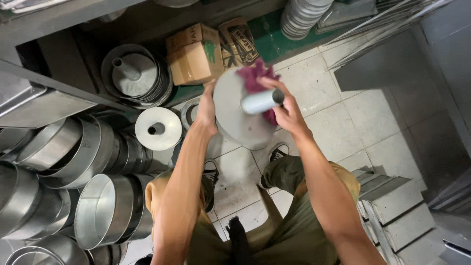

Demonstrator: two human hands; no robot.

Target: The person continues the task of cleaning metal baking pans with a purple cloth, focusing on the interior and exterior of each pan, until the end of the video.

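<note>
I hold a round metal lid with a central tube (240, 110) up in front of me, over my knees. My left hand (206, 109) grips its left rim. My right hand (284, 108) presses a dark red cloth (255, 78) against the disc, next to the tube (260, 100). The cloth bunches above and below the tube. I am seated, with both shoes on the tiled floor below the lid.
A similar lid (158, 128) stands on the floor at left, and a stack of them (135, 73) lies behind it. Several round metal pans (98, 211) lie on their sides at lower left. Cardboard boxes (194, 54) sit behind. Metal steps (392, 206) are at right.
</note>
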